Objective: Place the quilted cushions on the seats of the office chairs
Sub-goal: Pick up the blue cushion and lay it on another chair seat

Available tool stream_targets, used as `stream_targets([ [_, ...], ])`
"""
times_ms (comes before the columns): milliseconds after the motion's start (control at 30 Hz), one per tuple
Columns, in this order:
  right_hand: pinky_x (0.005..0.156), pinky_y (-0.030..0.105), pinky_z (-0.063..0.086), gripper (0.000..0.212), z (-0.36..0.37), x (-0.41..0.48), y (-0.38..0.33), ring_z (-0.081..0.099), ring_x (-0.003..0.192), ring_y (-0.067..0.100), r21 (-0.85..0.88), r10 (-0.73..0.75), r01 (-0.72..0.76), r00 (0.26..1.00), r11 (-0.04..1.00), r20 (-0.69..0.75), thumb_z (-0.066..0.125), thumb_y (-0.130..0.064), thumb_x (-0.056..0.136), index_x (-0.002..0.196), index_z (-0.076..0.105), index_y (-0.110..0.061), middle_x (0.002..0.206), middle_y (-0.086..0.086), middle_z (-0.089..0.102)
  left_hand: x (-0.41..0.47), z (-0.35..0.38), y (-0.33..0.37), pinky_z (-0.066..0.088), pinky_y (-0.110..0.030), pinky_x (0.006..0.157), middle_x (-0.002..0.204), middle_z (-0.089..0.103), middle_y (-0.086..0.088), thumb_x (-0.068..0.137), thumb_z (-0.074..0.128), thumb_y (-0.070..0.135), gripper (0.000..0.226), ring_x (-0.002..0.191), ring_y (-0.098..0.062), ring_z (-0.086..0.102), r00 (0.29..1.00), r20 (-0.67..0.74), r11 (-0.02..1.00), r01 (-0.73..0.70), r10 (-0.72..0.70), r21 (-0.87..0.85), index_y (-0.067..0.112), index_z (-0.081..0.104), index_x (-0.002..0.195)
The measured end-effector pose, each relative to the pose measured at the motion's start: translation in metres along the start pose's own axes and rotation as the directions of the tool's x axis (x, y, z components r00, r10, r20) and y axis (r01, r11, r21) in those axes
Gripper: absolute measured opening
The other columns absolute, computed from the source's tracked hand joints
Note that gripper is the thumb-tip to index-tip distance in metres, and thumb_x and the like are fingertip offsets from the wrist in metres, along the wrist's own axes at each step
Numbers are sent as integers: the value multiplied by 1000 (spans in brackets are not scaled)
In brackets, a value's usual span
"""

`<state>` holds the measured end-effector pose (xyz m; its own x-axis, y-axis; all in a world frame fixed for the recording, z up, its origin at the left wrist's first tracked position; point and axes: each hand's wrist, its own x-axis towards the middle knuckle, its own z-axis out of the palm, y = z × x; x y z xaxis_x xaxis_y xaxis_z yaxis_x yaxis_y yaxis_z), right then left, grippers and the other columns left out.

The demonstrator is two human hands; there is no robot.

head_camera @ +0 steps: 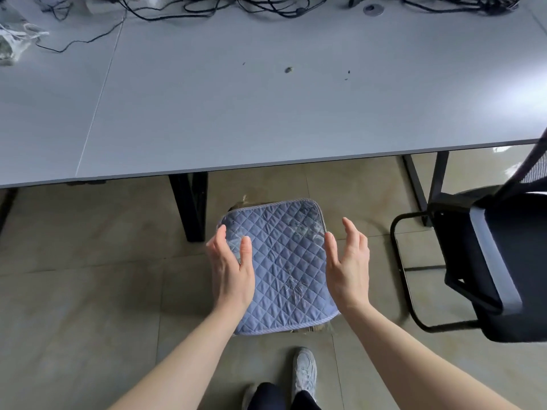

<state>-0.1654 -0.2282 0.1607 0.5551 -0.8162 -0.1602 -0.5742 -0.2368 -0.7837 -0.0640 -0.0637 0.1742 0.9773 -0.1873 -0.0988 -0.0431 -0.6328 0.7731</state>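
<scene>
Head view | left hand and right hand spread open, empty, flanking blue quilted cushion | black office chair at right

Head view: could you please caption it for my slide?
Two open bare hands flank a blue quilted cushion beside a black office chair.

**Blue quilted cushion on floor, hands poised either side**

One blue quilted cushion, lying flat on something brown whose edges alone show, on a tiled floor. Left hand and right hand, both spread, over its side edges; contact unclear. Grey desk beyond, cables along the far edge. Black office chair at right. White shoe below.
</scene>
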Motion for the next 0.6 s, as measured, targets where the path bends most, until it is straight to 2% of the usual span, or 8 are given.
stream_targets([
  [167, 100, 35, 35, 59, 24, 29, 42, 34, 136, 18, -54, 89, -87, 995, 995, 38, 41, -56, 98, 149, 33, -29, 149, -1, 37, 22, 35, -43, 29, -27, 99, 149, 25, -7, 97, 38, 48, 65, 135, -23, 33, 994, 20, 991, 102, -103, 83, 16, 21, 151],
  [300, 100, 41, 38, 62, 51, 48, 75, 34, 136, 20, -91, 150, -145, 987, 985, 58, 39, -61, 96, 149, 31, -31, 150, 0, 36, 39, 58, -79, 33, -34, 102, 148, 26, -11, 98, 39, 47, 64, 134, -27, 34, 980, 19, 972, 196, -200, 127, 16, 22, 151],
  [433, 97, 44, 40, 63, 82, 60, 108, 35, 135, 22, -151, 195, -180, 976, 972, 93, 38, -64, 95, 149, 29, -33, 149, 2, 36, 56, 76, -122, 27, -49, 113, 154, 22, -17, 98, 37, 50, 65, 144, -33, 21, 943, 8, 932, 328, -333, 155, 16, 20, 150],
  [533, 98, 46, 39, 67, 103, 67, 131, 35, 134, 25, -197, 246, -223, 964, 955, 102, 36, -67, 94, 150, 29, -30, 149, 4, 37, 67, 82, -155, 22, -49, 115, 158, 17, -18, 98, 35, 53, 66, 149, -28, 10, 905, -18, 891, 421, -424, 172, 18, 19, 151],
  [600, 101, 47, 38, 70, 113, 73, 143, 36, 134, 29, -225, 281, -255, 955, 940, 92, 37, -67, 94, 150, 29, -27, 149, 7, 37, 72, 84, -175, 22, -50, 115, 159, 19, -18, 97, 35, 55, 69, 148, -30, 13, 880, -15, 866, 469, -474, 175, 19, 16, 152],
])
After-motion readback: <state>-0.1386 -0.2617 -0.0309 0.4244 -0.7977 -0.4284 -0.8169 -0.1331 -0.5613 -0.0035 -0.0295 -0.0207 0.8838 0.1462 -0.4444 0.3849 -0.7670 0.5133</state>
